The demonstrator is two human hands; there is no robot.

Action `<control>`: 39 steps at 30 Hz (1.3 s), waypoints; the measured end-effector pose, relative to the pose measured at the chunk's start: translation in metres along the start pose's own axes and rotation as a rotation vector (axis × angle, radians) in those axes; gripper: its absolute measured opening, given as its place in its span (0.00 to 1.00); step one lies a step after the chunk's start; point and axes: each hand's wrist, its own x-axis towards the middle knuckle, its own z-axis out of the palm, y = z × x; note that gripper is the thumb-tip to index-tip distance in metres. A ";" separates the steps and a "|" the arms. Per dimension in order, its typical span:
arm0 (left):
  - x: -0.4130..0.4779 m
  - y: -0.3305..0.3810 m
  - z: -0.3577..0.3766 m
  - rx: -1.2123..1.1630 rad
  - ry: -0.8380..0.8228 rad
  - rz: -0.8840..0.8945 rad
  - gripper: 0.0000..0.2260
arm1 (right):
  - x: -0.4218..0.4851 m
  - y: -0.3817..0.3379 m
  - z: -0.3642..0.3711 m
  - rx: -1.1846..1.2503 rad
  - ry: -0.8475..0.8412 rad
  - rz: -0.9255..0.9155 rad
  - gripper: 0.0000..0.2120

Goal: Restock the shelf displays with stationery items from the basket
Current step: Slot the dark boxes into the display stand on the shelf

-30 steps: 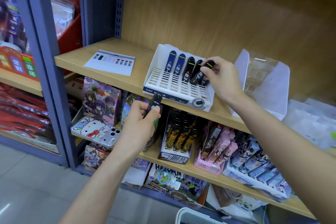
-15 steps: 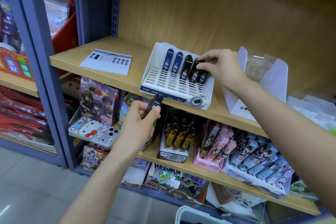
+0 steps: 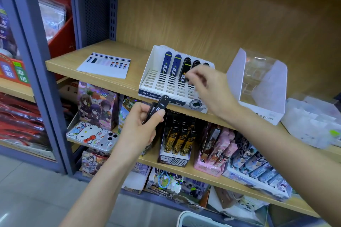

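Fingers loose on the right hand (image 3: 212, 92), clamped round black refill cases (image 3: 162, 104) on the left hand (image 3: 140, 127)

Left side: wrapped round a small stack of the cases, thumb pressed flat on the top one. Rounded ends sticking up past the lip of the upper shelf (image 3: 73, 64) and overlapping the front label of the white slotted tray (image 3: 158, 83) in this view. Whether touching it, impossible to tell.

Right side: hovering over the right-hand part of the tray, smeared by motion blur. Bent loosely and spread, with nothing seen between them.

Standing in the tray's back row: two blue cases (image 3: 168, 62) side by side at the left, then a black case with a green stripe (image 3: 185, 69), then more black ones partly hidden behind the right hand. All leaning back against the rear wall, with rows of open slots in front.

Lying flat on the same shelf, left of the tray and apart from it: a printed card (image 3: 104, 65). Just right of the tray: a clear plastic display box (image 3: 258, 83) on a white base.

On the lower shelf, beside the left hand: a cartoon-cat phone case (image 3: 88, 132) and a dark box of gold-and-black packs (image 3: 177, 142).

At the bottom edge of the view: only the white rim of the basket (image 3: 193, 216), contents out of sight.
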 end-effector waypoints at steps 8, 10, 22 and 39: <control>0.000 -0.002 0.005 0.063 0.015 0.104 0.06 | -0.029 -0.042 0.009 0.509 -0.373 0.331 0.06; 0.000 0.001 0.004 0.020 -0.003 0.077 0.05 | -0.027 -0.042 0.005 0.607 -0.360 0.368 0.04; 0.002 -0.003 0.009 0.081 -0.035 0.121 0.04 | -0.042 -0.043 -0.015 0.809 -0.272 0.520 0.10; -0.001 0.001 0.007 0.055 0.012 0.082 0.07 | 0.015 0.036 -0.025 -0.013 0.149 0.194 0.07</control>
